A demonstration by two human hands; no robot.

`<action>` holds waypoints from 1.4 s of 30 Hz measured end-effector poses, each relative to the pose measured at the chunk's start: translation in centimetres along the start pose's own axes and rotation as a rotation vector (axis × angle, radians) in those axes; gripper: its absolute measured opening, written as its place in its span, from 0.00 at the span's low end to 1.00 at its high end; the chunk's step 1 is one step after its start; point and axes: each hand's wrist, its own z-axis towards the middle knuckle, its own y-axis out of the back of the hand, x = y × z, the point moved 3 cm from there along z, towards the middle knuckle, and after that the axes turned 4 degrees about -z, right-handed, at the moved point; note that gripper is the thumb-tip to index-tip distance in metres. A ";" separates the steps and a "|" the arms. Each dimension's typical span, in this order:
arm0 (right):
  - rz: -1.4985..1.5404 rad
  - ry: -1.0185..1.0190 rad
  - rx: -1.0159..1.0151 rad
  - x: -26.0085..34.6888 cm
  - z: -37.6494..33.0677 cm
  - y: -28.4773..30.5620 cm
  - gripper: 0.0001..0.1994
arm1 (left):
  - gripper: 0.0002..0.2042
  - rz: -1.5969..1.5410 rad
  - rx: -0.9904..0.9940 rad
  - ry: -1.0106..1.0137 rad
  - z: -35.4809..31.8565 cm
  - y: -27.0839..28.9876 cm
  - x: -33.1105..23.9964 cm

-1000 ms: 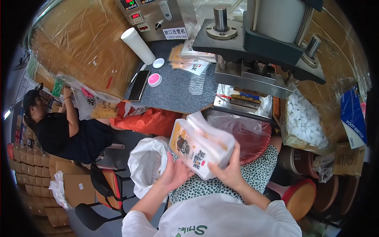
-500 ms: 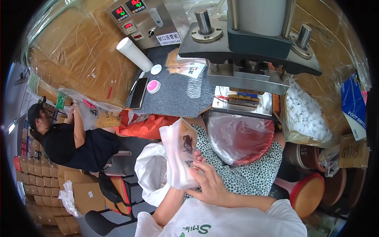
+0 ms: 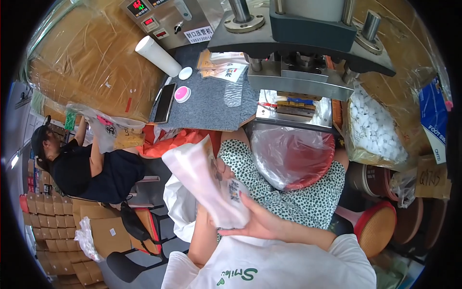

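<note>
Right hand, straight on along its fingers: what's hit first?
The pouch stack; the right hand already appears to be against its near end. Past that, probably the left forearm, though depth is unclear.

Lit digits on ctrl box; grn txt on shirt.

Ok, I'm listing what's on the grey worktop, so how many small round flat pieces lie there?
2: a white disc near the lower end of the white cylinder, and a pink-and-white tub right of the black phone. Others could be hidden under the worktop pouches.
</note>
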 end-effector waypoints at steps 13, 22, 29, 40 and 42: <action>-1.106 0.737 -0.206 10.8 -3.1 -1.6 0.33 | 0.56 0.559 -0.216 0.297 -3.8 -1.5 -7.9; -1.598 0.732 -0.468 10.8 -5.0 -1.9 0.37 | 0.41 0.589 -0.398 0.359 -2.9 0.5 -1.2; -0.959 0.652 -0.213 9.6 -4.1 3.4 0.26 | 0.42 0.212 -0.092 0.349 -3.7 0.7 0.3; -0.905 0.528 -0.197 9.3 -2.7 4.6 0.21 | 0.36 0.223 -0.119 0.365 -3.8 0.8 0.6; -0.841 0.514 -0.243 9.1 -2.8 4.8 0.20 | 0.36 0.192 -0.122 0.339 -3.7 0.5 0.9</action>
